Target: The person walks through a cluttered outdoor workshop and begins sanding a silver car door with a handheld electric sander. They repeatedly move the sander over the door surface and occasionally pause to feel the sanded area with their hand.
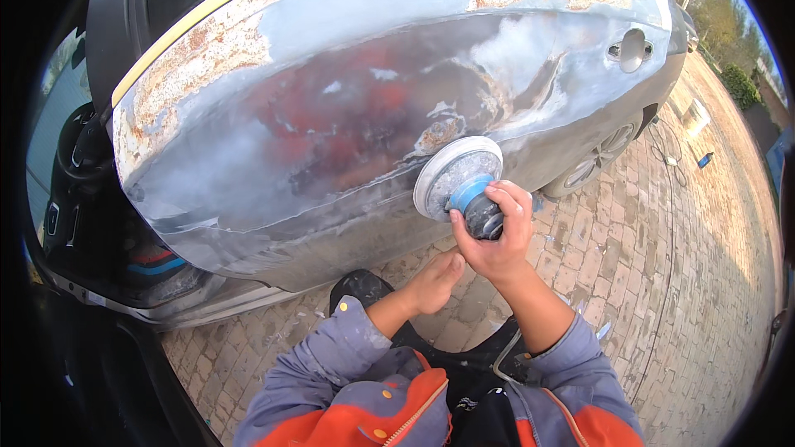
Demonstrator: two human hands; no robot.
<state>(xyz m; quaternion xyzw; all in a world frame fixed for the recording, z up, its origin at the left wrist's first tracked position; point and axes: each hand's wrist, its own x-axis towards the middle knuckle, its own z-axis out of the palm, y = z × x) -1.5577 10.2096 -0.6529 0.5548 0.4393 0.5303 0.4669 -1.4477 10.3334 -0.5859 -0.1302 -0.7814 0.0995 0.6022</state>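
My right hand (503, 250) is wrapped round the black and blue body of a round-pad power sander (479, 205), with the thumb along its side. The sander's dusty pale disc is tilted against the lower part of a car door (348, 128), below a brownish patch. That door is sanded in mottled grey, white and reddish areas, with rusty, bare spots along its top. Just left of and below my right wrist, my left hand (432, 285) is closed, thumb uppermost. Its fingers are mostly hidden, and what they hold cannot be made out.
Yellow tape (207, 8) edges the door's top. A door handle (633, 51) and rear wheel (603, 157) lie to the right. At left, the car's front interior shows through an opening. Brick paving (617, 273) carries scraps, a cord and a small blue object (705, 160).
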